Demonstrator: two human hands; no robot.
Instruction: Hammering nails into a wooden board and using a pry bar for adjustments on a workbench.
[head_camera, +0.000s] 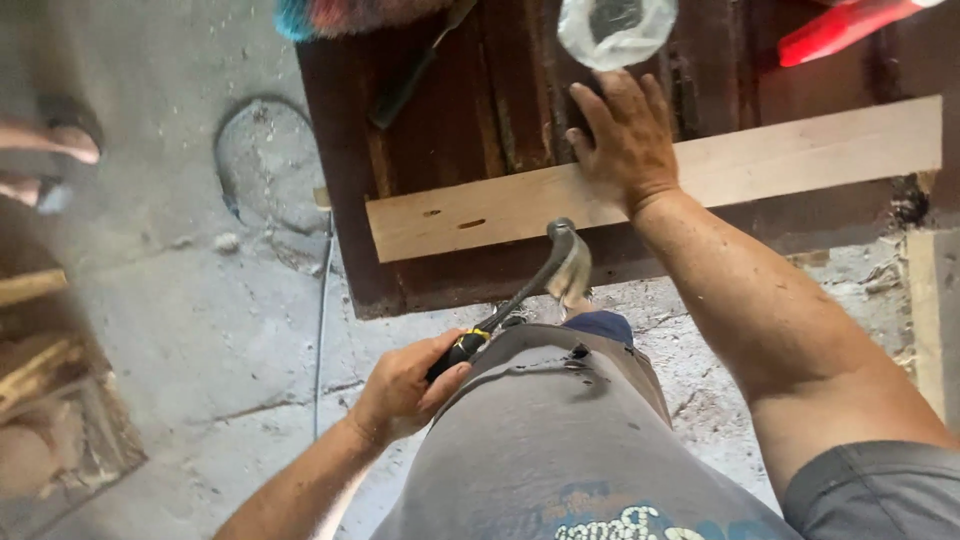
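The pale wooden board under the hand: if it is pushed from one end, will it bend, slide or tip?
The pale wooden board looks straight and thick, so it probably stays stiff. It lies flat across the dark wooden table, so tipping seems unlikely. It may slide on that surface, but the right hand presses it down, while the left hand grips a hammer.

Dusty concrete floor (200, 310), dark wooden workbench (460, 110)
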